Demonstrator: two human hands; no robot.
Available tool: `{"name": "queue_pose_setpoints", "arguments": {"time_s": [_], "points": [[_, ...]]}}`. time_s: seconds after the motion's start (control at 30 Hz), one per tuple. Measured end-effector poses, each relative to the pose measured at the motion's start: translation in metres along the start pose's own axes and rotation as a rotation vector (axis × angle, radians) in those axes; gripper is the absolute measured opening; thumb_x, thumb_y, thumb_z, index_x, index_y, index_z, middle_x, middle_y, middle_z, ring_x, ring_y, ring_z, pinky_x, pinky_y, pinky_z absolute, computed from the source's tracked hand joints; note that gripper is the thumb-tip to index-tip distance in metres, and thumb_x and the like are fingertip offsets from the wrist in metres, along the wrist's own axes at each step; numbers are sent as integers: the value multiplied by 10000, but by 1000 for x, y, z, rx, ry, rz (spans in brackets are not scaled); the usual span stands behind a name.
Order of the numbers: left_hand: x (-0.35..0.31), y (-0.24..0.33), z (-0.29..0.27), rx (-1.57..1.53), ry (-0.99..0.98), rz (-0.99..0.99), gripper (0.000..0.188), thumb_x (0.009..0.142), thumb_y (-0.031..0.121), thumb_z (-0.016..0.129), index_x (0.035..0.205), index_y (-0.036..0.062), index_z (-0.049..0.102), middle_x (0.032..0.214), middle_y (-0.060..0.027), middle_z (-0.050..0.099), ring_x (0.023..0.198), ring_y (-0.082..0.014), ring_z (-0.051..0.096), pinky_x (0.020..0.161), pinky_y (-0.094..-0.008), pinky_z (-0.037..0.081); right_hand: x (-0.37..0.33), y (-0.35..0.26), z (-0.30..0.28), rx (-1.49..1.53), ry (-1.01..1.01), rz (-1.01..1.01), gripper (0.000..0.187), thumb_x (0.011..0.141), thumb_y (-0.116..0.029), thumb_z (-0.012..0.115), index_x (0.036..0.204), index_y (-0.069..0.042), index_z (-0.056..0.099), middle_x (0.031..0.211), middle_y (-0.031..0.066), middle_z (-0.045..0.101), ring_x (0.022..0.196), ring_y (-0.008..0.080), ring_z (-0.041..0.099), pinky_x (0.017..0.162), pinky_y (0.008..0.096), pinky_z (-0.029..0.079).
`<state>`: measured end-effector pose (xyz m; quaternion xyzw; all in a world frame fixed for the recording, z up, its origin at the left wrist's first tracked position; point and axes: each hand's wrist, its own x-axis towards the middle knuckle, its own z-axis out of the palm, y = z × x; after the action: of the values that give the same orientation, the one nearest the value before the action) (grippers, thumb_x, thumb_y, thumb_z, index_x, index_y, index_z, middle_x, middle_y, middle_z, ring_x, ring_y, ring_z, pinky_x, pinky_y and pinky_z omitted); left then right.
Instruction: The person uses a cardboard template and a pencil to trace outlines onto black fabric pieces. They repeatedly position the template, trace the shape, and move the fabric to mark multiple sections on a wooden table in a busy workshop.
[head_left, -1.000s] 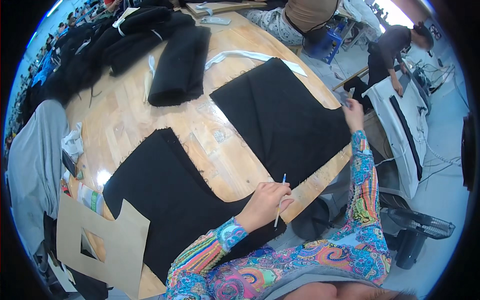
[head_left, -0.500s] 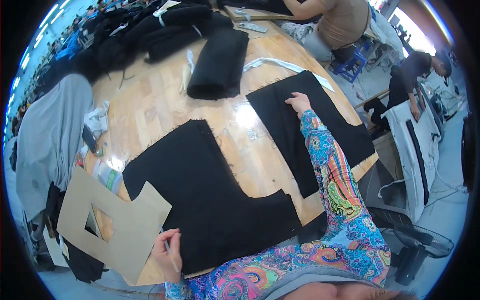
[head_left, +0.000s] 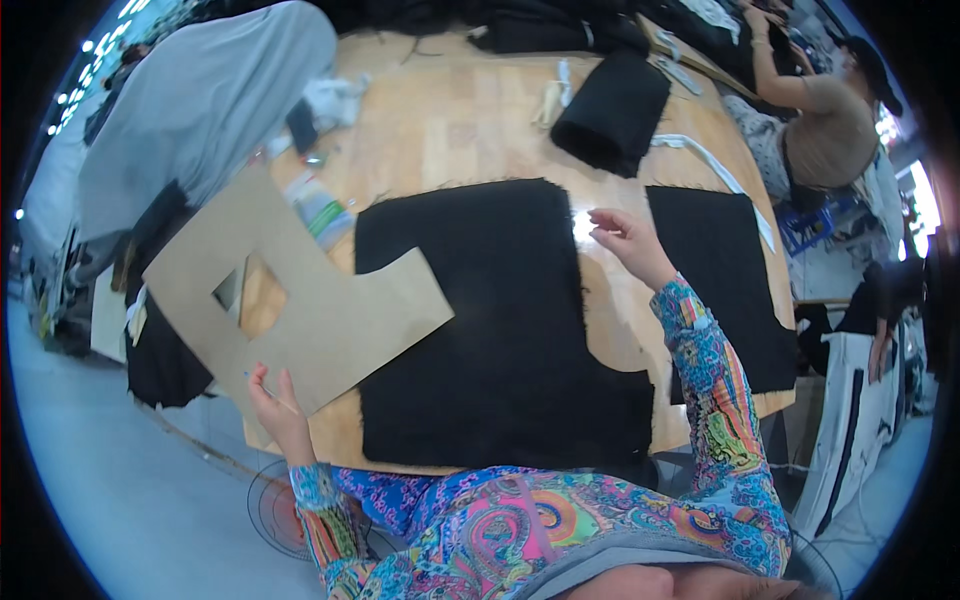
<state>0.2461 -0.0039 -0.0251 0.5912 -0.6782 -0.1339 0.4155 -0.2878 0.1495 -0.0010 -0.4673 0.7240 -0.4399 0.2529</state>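
My left hand (head_left: 282, 412) is at the near edge of the tan cardboard pattern (head_left: 325, 325), with a slim pale pen (head_left: 289, 405) in its fingers. The pattern has a cut-out opening and partly overlaps the left black fabric piece (head_left: 480, 330), which lies flat with frayed edges. My right hand (head_left: 632, 246) hangs over the strip of wood between this piece and the right black fabric piece (head_left: 715, 270). Its fingers are loosely bent, thumb apart, holding nothing. The patterned right sleeve covers part of the right piece.
A black fabric roll (head_left: 612, 112) and a white strip (head_left: 700, 150) lie farther back on the wooden table (head_left: 440, 110). Grey cloth (head_left: 215, 110) drapes at the far left, near a clear plastic packet (head_left: 320, 212). Another person (head_left: 830, 125) sits at the far right.
The view has swung, so the table's things appear farther right. My right hand has come off the right fabric piece, leftward to the gap. My left hand still holds the pen beside the pattern.
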Motion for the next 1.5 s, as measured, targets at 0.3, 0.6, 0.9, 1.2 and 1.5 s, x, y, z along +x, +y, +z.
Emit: {"name": "queue_pose_setpoints", "arguments": {"time_s": [0.3, 0.6, 0.9, 1.2, 1.5], "points": [[21, -90, -49, 274, 144, -189, 412, 808, 96, 705, 1146, 8, 486, 1249, -212, 530, 1134, -380, 498, 978, -454, 379, -21, -66, 123, -287, -133, -442, 286, 787, -131, 704, 1053, -46, 641, 1100, 135, 574, 1054, 327, 535, 907, 392, 448], [-64, 124, 15, -502, -605, 267, 118, 766, 36, 704, 822, 57, 603, 991, -118, 662, 899, -257, 628, 813, -349, 496, 21, 13, 42, -407, 276, -101, 196, 763, -155, 719, 902, -21, 680, 873, 156, 629, 859, 315, 605, 794, 380, 482], [-193, 212, 114, -594, -1276, 945, 136, 763, 102, 673, 831, 60, 563, 815, -93, 592, 823, -264, 570, 741, -374, 432, 82, 36, 80, -340, 401, 73, 228, 692, -209, 797, 809, -47, 687, 889, 137, 607, 864, 285, 580, 799, 380, 481], [-196, 216, 109, -617, -1414, 849, 80, 744, 46, 616, 801, 86, 577, 748, -50, 590, 791, -232, 574, 728, -356, 398, 76, 37, 84, -404, 418, -71, 182, 713, -182, 772, 858, -112, 687, 965, 127, 566, 996, 325, 504, 892, 418, 417], [-196, 235, 112, -729, -1562, 728, 110, 729, 61, 652, 777, 103, 561, 754, -26, 581, 793, -221, 580, 762, -345, 409, 82, 50, 68, -602, 443, -351, 134, 729, -136, 735, 723, -87, 611, 946, 100, 580, 955, 324, 522, 844, 410, 403]]}}
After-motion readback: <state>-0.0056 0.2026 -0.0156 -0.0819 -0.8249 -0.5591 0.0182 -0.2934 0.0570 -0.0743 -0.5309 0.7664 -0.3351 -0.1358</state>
